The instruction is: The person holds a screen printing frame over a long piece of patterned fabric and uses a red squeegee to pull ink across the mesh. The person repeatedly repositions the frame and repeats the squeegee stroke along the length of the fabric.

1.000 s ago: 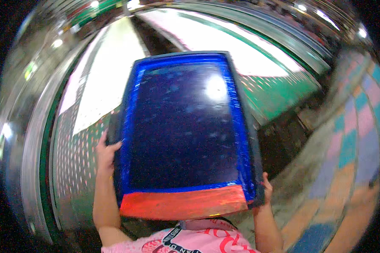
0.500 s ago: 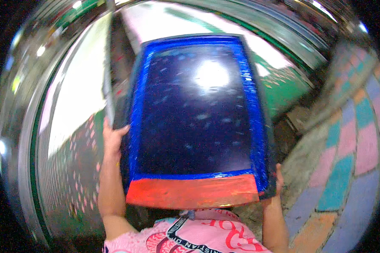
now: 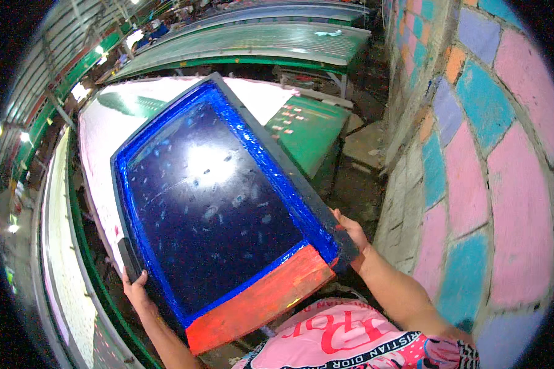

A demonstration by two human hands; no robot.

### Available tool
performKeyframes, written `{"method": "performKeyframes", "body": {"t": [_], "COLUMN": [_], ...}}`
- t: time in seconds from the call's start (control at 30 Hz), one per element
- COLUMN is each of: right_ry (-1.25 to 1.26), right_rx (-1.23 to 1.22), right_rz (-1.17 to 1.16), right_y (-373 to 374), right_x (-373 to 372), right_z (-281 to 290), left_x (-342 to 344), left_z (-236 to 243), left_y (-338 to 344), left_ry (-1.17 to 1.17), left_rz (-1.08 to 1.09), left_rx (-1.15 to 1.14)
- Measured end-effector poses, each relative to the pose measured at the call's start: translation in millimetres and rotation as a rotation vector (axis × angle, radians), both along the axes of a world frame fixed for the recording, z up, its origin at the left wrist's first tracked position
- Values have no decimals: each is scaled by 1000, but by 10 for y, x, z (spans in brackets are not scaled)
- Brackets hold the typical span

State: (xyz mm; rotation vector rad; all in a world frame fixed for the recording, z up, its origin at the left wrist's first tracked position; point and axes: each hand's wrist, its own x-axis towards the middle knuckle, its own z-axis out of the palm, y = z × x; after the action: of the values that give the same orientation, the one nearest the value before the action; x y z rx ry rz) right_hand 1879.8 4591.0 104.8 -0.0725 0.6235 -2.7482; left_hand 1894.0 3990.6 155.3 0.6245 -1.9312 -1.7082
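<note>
A large screen-printing frame (image 3: pixel 184 184) is held up in front of me, tilted with its top toward the right. Its dark mesh has pale specks and a bright light reflection, blue tape runs round the inside, and an orange-red strip (image 3: pixel 261 301) spans the near end. My left hand (image 3: pixel 138 292) grips the lower left side by a short dark bar (image 3: pixel 129 259), thumb on top. My right hand (image 3: pixel 352 235) is closed round the lower right edge; some of its fingers are hidden beneath the frame.
Beyond the frame lies a long table covered with white cloth (image 3: pixel 95 138), its green end (image 3: pixel 317 132) printed with small pale marks. Another long green table (image 3: pixel 252 46) stands farther back. A wall of painted pink, teal and lilac blocks (image 3: pixel 468 190) rises close on my right. A pale table (image 3: pixel 64 246) runs along the left.
The view has swung so the wall fills more of the right side. The frame has shifted left and turned from nearly straight to slanted. Both hands keep their grip.
</note>
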Motion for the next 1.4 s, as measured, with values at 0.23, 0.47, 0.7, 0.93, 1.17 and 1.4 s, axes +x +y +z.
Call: {"method": "performKeyframes", "body": {"t": [0.23, 0.47, 0.7, 0.93, 1.17, 1.4], "right_ry": [83, 141, -116, -190, -201, -213], "right_rx": [60, 90, 310, 260, 252, 178], "right_rz": [133, 258, 273, 255, 433, 752], "right_y": [1206, 2189, 3521, 4495, 5123, 5560], "right_x": [-1769, -3260, -4862, -6177, -7359, -8764], "right_z": [714, 485, 308, 397, 179, 46], "left_x": [-1041, -2129, -3615, -4790, -5196, -5103], "left_z": [138, 56, -355, 10, -134, 178], "left_y": [1152, 2116, 3572, 4694, 5565, 6932], "left_ry": [37, 0, 18, -107, -96, -161], "left_rz": [51, 151, 197, 289, 474, 762], "left_rx": [112, 101, 267, 186, 125, 81]}}
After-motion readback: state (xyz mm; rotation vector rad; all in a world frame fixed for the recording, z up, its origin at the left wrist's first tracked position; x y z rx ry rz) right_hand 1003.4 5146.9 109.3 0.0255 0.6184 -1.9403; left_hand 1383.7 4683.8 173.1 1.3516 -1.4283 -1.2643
